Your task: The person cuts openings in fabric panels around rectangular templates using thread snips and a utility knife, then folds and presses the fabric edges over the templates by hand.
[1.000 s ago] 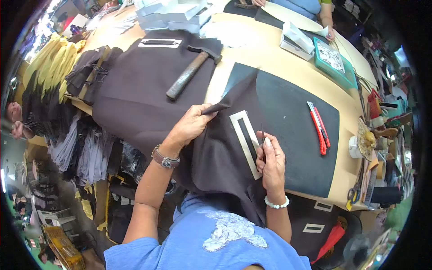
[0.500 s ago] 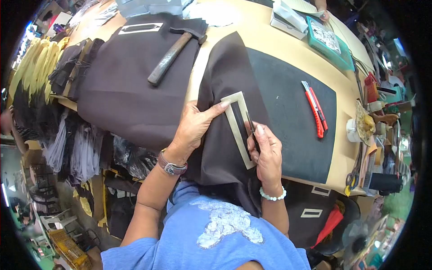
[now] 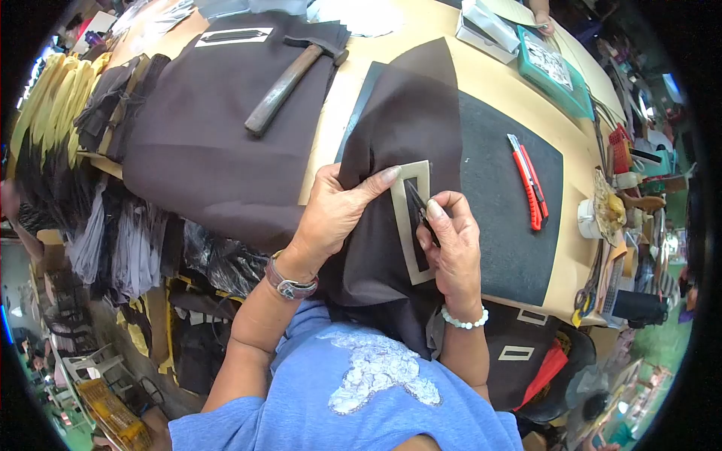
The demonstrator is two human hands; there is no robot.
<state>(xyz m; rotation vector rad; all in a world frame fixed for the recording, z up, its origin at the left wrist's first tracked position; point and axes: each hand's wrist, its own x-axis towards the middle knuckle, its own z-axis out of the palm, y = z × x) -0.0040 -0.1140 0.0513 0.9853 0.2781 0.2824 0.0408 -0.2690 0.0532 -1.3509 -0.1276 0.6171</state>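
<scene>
Okay, left of red cutter (image 3: 529, 182): left hand (image 3: 329, 214) pinches dark cloth (image 3: 410, 98), right hand (image 3: 455, 252) closed on pointed tool (image 3: 417, 200); beyond cutter, teal tray (image 3: 574, 101) holds white pieces (image 3: 544, 60).

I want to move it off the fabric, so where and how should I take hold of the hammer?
Probably by the lower handle, palm down, from the near side: the hammer lies flat on dark fabric, handle slanting nearward, head at the far end.
</scene>
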